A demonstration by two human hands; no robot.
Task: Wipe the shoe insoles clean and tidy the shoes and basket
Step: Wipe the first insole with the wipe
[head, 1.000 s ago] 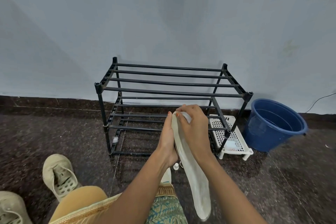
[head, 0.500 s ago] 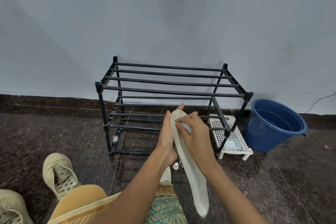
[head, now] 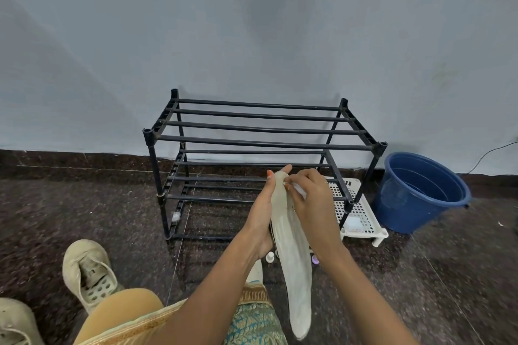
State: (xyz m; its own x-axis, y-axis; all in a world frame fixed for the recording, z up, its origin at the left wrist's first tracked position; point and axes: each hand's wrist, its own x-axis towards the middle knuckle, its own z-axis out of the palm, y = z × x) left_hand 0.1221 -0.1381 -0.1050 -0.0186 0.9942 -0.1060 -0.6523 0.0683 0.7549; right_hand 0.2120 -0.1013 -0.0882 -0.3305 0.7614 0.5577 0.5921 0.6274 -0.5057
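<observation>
A long pale insole point(head: 294, 274) is held upright in front of me, toe end up. My left hand point(head: 262, 213) grips it from behind along its upper half. My right hand point(head: 311, 204) presses a small white wipe point(head: 297, 189) against the insole's front near the top. Two beige shoes lie on the floor at lower left: one point(head: 89, 274) with its opening facing me, the other point(head: 15, 322) cut off by the frame corner. A white perforated basket point(head: 361, 218) sits on the floor behind my right hand, beside the rack.
A black two-tier shoe rack point(head: 260, 143) stands against the blue-grey wall. A blue bucket point(head: 420, 190) sits to its right. Small bottles point(head: 269, 256) stand on the dark speckled floor under my hands. My knee and patterned clothing fill the bottom edge.
My right hand with the wipe slid a little down the insole from its tip, then back up near the top. The left hand keeps the same hold.
</observation>
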